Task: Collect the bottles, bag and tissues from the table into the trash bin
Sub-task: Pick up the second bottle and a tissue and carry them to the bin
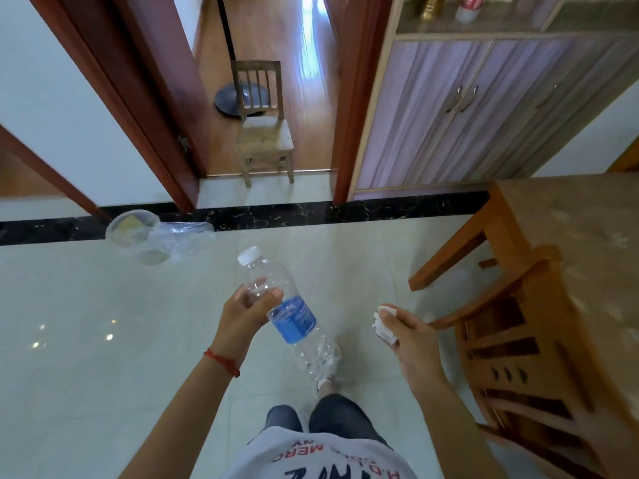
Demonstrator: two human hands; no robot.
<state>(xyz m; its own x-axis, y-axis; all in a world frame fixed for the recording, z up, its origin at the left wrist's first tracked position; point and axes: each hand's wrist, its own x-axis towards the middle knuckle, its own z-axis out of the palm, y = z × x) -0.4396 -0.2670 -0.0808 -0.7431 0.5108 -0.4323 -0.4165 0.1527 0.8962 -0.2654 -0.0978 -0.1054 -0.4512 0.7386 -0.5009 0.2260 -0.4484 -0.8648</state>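
Far left on the floor stands the clear trash bin [133, 233] with its plastic liner spilling out, and nothing from the task visibly lies in it; judged roughly midway, both items collected but neither dropped in. Left hand [247, 311]: grip curled round the upper body of a capped water bottle [288, 311], held tilted above the tiles. Right hand [403, 331]: grip pinched on crumpled white tissues [382, 326], beside the wooden worktop [567, 223] at right.
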